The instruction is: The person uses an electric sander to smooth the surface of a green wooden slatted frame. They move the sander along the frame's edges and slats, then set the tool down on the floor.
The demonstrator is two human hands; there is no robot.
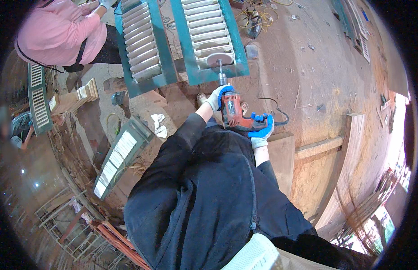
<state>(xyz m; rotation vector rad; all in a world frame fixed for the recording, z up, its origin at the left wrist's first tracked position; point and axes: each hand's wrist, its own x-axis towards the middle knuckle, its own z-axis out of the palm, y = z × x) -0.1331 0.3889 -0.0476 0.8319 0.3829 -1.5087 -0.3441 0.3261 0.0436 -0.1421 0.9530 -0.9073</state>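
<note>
Both my hands, in blue and white work gloves, hold a red and black power drill point(232, 109). My left hand point(215, 97) wraps round its front end, just behind the chuck. My right hand point(264, 129) is closed on the rear handle. A round sanding disc point(219, 59) on a shaft sits in the chuck. In view it overlaps the near end of a green-framed louvered shutter point(240, 56) with pale slats; whether it touches the wood I cannot tell. Left of that lies a second similar louvered shutter point(143, 87).
A person in a pink top point(67, 33) works at the far left, a gloved hand near the second shutter. The drill's black cord point(281, 118) trails to the right. Wooden boards point(281, 157) lie at my right, a white cloth point(159, 126) and a dark-framed shutter point(120, 152) at my left.
</note>
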